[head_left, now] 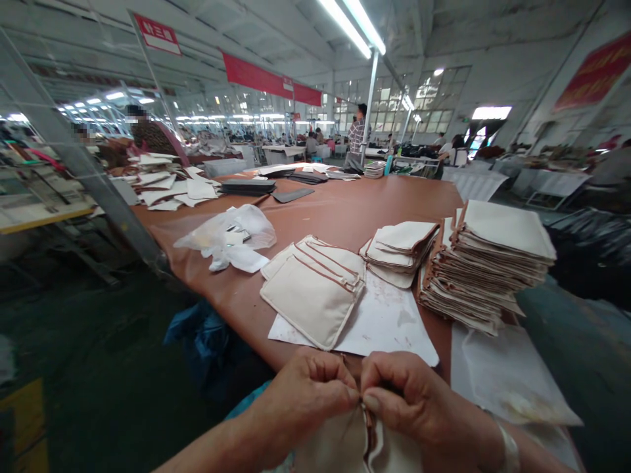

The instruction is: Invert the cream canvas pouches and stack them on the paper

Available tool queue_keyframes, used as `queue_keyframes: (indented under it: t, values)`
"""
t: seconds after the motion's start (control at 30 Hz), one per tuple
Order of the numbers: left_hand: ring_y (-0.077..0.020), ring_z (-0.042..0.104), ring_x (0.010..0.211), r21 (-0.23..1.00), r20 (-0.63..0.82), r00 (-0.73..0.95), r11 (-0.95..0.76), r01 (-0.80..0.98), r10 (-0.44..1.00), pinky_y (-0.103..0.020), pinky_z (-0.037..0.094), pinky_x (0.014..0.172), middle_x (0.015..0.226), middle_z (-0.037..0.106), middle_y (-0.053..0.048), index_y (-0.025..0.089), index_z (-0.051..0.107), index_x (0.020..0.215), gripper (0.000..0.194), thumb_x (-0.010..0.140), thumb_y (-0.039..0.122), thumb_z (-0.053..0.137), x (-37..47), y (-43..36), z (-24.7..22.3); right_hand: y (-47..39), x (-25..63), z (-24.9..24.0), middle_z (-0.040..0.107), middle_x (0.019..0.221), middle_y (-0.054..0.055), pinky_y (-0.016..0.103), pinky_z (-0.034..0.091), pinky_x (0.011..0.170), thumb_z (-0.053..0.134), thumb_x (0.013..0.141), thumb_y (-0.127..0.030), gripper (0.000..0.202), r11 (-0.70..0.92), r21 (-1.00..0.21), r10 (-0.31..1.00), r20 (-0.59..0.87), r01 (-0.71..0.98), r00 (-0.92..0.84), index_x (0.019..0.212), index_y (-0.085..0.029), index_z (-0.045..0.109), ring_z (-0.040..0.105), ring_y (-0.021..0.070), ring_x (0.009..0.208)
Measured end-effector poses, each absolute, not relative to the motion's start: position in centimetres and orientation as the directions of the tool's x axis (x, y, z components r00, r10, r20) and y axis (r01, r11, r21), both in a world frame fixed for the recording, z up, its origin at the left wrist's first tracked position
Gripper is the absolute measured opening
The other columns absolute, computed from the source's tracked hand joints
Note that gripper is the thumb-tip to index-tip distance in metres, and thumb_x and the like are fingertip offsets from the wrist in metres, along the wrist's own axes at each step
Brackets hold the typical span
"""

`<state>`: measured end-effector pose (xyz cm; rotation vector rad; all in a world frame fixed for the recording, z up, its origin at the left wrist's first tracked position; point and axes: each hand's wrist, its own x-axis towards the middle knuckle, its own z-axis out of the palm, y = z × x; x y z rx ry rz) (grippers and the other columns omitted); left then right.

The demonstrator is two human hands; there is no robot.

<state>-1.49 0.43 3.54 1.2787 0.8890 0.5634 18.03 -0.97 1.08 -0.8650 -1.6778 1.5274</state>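
Both my hands meet at the bottom centre, over a cream fabric piece with brown edging (340, 443). My left hand (315, 387) pinches at the upper end of its brown edge. Thumb to forefinger, my right hand (411, 394) pinches the same spot from the other side. What lies between the fingertips is partly hidden. Just beyond my hands, a few flat cream pieces with brown trim (315, 295) lie overlapped on a white paper sheet (389, 322).
A tall stack of cream pieces (497, 263) stands at the right, beside a smaller pile (401, 243). A crumpled plastic bag (231, 236) sits left on the brown tabletop (335, 210). Dark flat pieces (249, 186) lie farther back. A metal post (83, 144) rises at the left edge.
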Motion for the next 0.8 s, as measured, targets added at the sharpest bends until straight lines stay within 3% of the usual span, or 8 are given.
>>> queue_keyframes:
  t: [0.13, 0.2, 0.27, 0.33, 0.43, 0.57, 0.67, 0.8]
  values:
    - [-0.011, 0.042, 0.054, 0.982, -0.12, 0.489, 0.03, 0.188, 0.864, -0.022, 0.032, 0.051, 0.056, 0.052, 0.0, 0.015, 0.053, 0.055, 0.009, 0.064, 0.017, 0.054, -1.0, -0.3, 3.2, -1.0, 17.5, 0.7, 0.056, 0.066, -0.001, 0.018, 0.035, 0.055, 0.068, 0.084, -0.028, 0.022, -0.029, -0.999, 0.864, -0.014, -0.022, -0.503, 0.072, -0.013, 0.058, 0.043, 0.0088, 0.059]
    - [-0.0093, 0.042, 0.051, 0.96, 0.088, 0.429, -0.191, 0.203, 0.899, -0.02, 0.03, 0.048, 0.054, 0.051, 0.001, 0.015, 0.055, 0.057, 0.01, 0.065, 0.011, 0.052, -0.9, -0.9, 2.9, -1.1, 16.9, 0.7, 0.05, 0.062, -0.003, 0.017, 0.032, 0.052, 0.071, 0.082, -0.034, 0.028, -0.199, -0.955, 0.843, -0.051, -0.221, -0.536, 0.07, -0.013, 0.056, 0.037, 0.0069, 0.055]
    - [-0.0076, 0.041, 0.049, 0.889, 0.324, 0.384, -0.418, 0.19, 0.864, -0.019, 0.028, 0.047, 0.054, 0.048, 0.003, 0.015, 0.055, 0.058, 0.011, 0.066, 0.008, 0.051, -0.8, -1.5, 2.4, -1.4, 16.3, 0.6, 0.047, 0.061, -0.004, 0.017, 0.031, 0.051, 0.074, 0.079, -0.034, 0.031, -0.36, -0.832, 0.815, -0.06, -0.423, -0.576, 0.068, -0.013, 0.055, 0.035, 0.0055, 0.052]
    - [-0.0066, 0.039, 0.047, 0.832, 0.434, 0.369, -0.523, 0.186, 0.822, -0.02, 0.027, 0.047, 0.054, 0.044, 0.004, 0.016, 0.054, 0.06, 0.011, 0.067, 0.007, 0.052, -0.8, -1.9, 2.0, -1.7, 15.9, 0.3, 0.048, 0.062, -0.003, 0.017, 0.031, 0.052, 0.076, 0.077, -0.031, 0.03, -0.438, -0.727, 0.809, -0.062, -0.529, -0.584, 0.068, -0.012, 0.055, 0.037, 0.0054, 0.052]
    - [-0.0077, 0.04, 0.049, 0.886, 0.314, 0.395, -0.415, 0.204, 0.864, -0.02, 0.028, 0.047, 0.055, 0.046, 0.003, 0.016, 0.053, 0.061, 0.01, 0.07, 0.012, 0.053, -1.0, -1.8, 1.9, -2.0, 16.0, -0.2, 0.048, 0.061, -0.003, 0.018, 0.03, 0.051, 0.076, 0.079, -0.033, 0.029, -0.459, -0.713, 0.812, -0.095, -0.53, -0.576, 0.073, -0.013, 0.056, 0.038, 0.0061, 0.051]
    - [-0.009, 0.041, 0.051, 0.968, 0.036, 0.534, -0.162, 0.191, 0.845, -0.019, 0.032, 0.048, 0.055, 0.049, 0.002, 0.015, 0.055, 0.061, 0.012, 0.072, 0.015, 0.052, -1.2, -1.0, 2.6, -1.8, 17.2, -0.6, 0.049, 0.065, -0.001, 0.019, 0.028, 0.053, 0.072, 0.084, -0.039, 0.033, -0.263, -0.903, 0.848, -0.048, -0.339, -0.528, 0.074, -0.012, 0.056, 0.036, 0.0073, 0.057]
    - [-0.0095, 0.043, 0.053, 0.94, 0.1, 0.527, -0.254, 0.228, 0.844, -0.018, 0.032, 0.049, 0.056, 0.05, 0.001, 0.015, 0.056, 0.06, 0.015, 0.075, 0.015, 0.053, -1.2, -0.5, 2.3, -1.4, 17.4, -1.1, 0.049, 0.067, -0.001, 0.02, 0.029, 0.055, 0.069, 0.086, -0.045, 0.038, -0.128, -0.964, 0.865, 0.007, -0.234, -0.502, 0.075, -0.012, 0.054, 0.037, 0.0082, 0.059]
    - [-0.0096, 0.042, 0.053, 0.883, 0.28, 0.535, -0.432, 0.182, 0.797, -0.018, 0.032, 0.05, 0.057, 0.049, 0.001, 0.017, 0.058, 0.061, 0.027, 0.084, 0.031, 0.057, -1.1, 0.5, 0.8, -0.6, 17.0, -1.2, 0.051, 0.062, -0.001, 0.02, 0.028, 0.051, 0.072, 0.078, -0.054, 0.044, -0.19, -0.918, 0.852, 0.023, -0.349, -0.524, 0.072, -0.015, 0.052, 0.038, 0.0069, 0.052]
